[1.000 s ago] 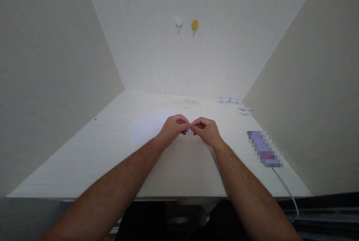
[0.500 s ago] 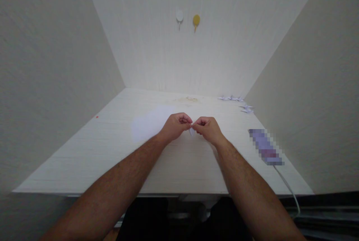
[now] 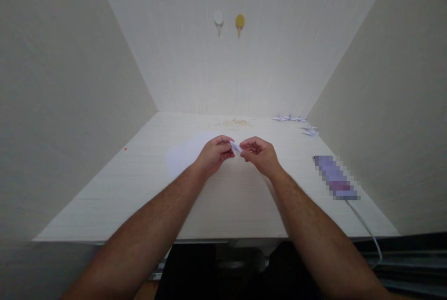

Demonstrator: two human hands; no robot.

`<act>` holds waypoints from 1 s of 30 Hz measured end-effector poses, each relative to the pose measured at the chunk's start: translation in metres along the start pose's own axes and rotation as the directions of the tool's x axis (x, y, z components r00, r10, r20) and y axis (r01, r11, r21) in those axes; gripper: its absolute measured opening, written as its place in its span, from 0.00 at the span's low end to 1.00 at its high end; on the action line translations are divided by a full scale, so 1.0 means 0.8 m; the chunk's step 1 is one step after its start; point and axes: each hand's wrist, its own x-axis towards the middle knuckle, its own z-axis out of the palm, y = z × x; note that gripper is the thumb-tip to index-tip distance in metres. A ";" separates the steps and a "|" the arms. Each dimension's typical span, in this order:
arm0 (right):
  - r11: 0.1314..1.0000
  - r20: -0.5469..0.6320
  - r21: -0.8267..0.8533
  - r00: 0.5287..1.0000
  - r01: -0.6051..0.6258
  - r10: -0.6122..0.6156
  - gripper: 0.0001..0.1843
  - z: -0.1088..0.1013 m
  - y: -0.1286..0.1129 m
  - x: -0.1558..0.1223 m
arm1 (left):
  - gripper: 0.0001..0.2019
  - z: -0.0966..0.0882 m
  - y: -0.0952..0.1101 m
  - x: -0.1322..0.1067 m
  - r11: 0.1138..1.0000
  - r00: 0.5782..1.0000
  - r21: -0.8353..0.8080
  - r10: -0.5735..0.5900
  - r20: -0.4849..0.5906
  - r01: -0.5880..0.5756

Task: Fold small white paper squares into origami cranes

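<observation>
A small piece of folded white paper (image 3: pixel 235 147) is held between my two hands above the middle of the table. My left hand (image 3: pixel 214 153) pinches its left side between thumb and fingers. On the other side, my right hand (image 3: pixel 261 154) grips the paper's right end with thumb and fingertips. The fingers cover parts of the paper, and its exact folded shape is too small to make out. White paper sheets (image 3: pixel 179 153) lie flat on the table, just left of my left hand.
Several folded white paper cranes (image 3: pixel 289 118) stand at the table's back right corner. A blurred-out phone-like slab (image 3: pixel 333 176) with a white cable (image 3: pixel 363 221) lies along the right edge. White (image 3: pixel 218 18) and yellow (image 3: pixel 240 21) hooks hang on the back wall. Walls enclose both sides.
The folded paper has turned from hanging below the fingertips to lying slanted between the hands. Both hands have rolled and loosened, showing more of it. The view has shifted slightly.
</observation>
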 end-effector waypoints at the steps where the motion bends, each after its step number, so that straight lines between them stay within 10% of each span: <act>1: 0.999 0.017 -0.037 1.000 0.016 -0.015 0.14 0.000 0.001 -0.001 | 0.08 0.000 0.000 0.000 1.000 1.000 -0.006 -0.005 0.004 0.005; 18: 0.824 -0.109 -0.534 0.951 0.189 -0.289 0.06 0.006 -0.003 -0.002 | 0.10 0.007 -0.009 -0.003 0.856 0.959 0.449 0.284 0.002 -0.254; 30: 0.823 -0.126 -0.522 0.934 0.223 -0.334 0.04 0.010 -0.003 -0.001 | 0.11 0.012 -0.016 -0.008 0.725 0.904 0.595 0.427 0.007 -0.347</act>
